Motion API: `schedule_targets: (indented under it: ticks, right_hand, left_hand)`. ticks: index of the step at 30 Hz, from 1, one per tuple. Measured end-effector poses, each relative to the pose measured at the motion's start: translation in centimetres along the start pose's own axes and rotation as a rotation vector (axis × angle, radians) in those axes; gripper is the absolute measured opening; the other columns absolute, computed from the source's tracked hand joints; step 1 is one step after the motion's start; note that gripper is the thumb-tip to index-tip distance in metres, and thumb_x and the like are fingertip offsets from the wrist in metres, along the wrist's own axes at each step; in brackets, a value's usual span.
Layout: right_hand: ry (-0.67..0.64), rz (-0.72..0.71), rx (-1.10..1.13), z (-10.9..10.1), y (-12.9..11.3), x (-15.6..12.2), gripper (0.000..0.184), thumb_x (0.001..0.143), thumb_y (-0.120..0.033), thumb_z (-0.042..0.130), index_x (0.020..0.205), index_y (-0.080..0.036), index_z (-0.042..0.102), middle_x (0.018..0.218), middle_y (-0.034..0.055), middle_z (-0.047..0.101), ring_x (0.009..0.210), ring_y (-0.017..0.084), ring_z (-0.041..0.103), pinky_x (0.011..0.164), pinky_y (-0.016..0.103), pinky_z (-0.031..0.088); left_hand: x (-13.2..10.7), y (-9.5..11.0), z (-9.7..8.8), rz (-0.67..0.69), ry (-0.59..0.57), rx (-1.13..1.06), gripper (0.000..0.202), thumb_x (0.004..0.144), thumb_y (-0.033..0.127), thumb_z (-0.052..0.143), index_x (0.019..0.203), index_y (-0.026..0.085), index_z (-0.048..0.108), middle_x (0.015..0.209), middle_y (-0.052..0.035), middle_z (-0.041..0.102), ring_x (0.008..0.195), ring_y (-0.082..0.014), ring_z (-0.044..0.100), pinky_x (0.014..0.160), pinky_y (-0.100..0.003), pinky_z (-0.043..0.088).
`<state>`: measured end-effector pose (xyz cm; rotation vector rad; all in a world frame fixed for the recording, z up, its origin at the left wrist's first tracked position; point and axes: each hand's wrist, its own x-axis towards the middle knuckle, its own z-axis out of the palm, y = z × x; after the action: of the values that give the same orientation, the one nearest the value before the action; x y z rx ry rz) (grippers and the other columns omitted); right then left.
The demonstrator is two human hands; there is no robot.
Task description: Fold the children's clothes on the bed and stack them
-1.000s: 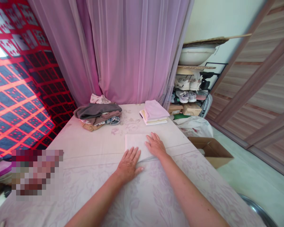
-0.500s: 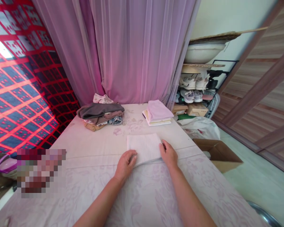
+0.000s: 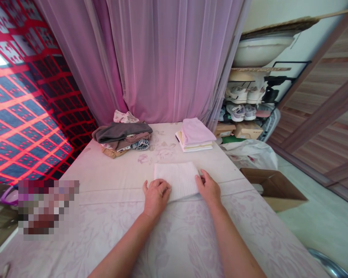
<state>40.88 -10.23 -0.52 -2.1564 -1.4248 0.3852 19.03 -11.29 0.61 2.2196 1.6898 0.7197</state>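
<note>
A folded white-pink ribbed cloth (image 3: 181, 178) lies flat on the bed in front of me. My left hand (image 3: 157, 195) rests palm down over its near left corner, the fingers bent loosely and the little finger sticking out to the side. At the cloth's right edge is my right hand (image 3: 209, 189), its thumb tip touching the border and a gap between thumb and fingers. Neither hand lifts the cloth. Beyond it sits a neat stack of folded cloths (image 3: 197, 135), pink on top with yellow and white below.
A pile of clothes (image 3: 123, 135), dark grey on top, sits in a wicker basket (image 3: 114, 153) at the far left. Patterned sheet (image 3: 174, 239) covers the bed. Right of it stand an open cardboard box (image 3: 278, 189) and a shoe rack (image 3: 243, 102). Purple curtains (image 3: 168, 61) hang behind.
My left hand has turned further palm down onto the cloth, its little finger now spread outward. The right hand stays at the right edge. The view has shifted slightly.
</note>
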Motion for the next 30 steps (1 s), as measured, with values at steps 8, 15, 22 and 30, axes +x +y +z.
schedule_targets:
  ticks: [8, 15, 22, 30]
  right_hand:
    - [-0.186, 0.055, -0.126, -2.1, -0.8, 0.1, 0.049, 0.083, -0.055, 0.048, 0.116, -0.021, 0.063, 0.102, 0.0082, 0.070, 0.093, 0.024, 0.065, 0.074, 0.031, 0.045]
    - [-0.207, 0.044, -0.188, -2.2, -1.2, -0.3, 0.039, 0.083, -0.054, 0.047, 0.094, -0.021, 0.065, 0.096, 0.0080, 0.070, 0.088, 0.023, 0.064, 0.068, 0.030, 0.042]
    - [-0.134, 0.037, -0.158, -1.6, -1.6, -0.9, 0.039, 0.086, -0.051, 0.044, 0.105, -0.021, 0.059, 0.100, 0.0089, 0.068, 0.092, 0.024, 0.064, 0.073, 0.030, 0.042]
    - [-0.164, 0.217, 0.403, -1.3, -1.4, -0.4, 0.055, 0.078, -0.050, 0.051, 0.123, -0.018, 0.049, 0.089, 0.0048, 0.069, 0.075, 0.020, 0.063, 0.060, 0.026, 0.042]
  left_hand:
    - [1.2, -6.8, -2.4, -0.203, 0.208, -0.026, 0.023, 0.089, 0.033, 0.042, 0.091, 0.023, 0.063, 0.103, -0.0055, 0.070, 0.100, -0.0222, 0.063, 0.094, -0.042, 0.044]
    - [1.2, -12.6, -5.3, -0.404, 0.599, 0.090, 0.032, 0.084, 0.027, 0.044, 0.111, 0.018, 0.059, 0.128, -0.0136, 0.058, 0.120, -0.0285, 0.053, 0.100, -0.047, 0.042]
    - [-0.9, -6.0, -2.2, 0.097, 0.142, 0.047, 0.039, 0.088, 0.032, 0.047, 0.125, 0.024, 0.055, 0.133, -0.0090, 0.057, 0.126, -0.0229, 0.048, 0.109, -0.043, 0.037]
    - [-2.2, 2.5, 1.3, 0.279, -0.162, 0.201, 0.067, 0.081, 0.045, 0.060, 0.141, 0.024, 0.040, 0.146, -0.0104, 0.044, 0.136, -0.0323, 0.036, 0.113, -0.055, 0.026]
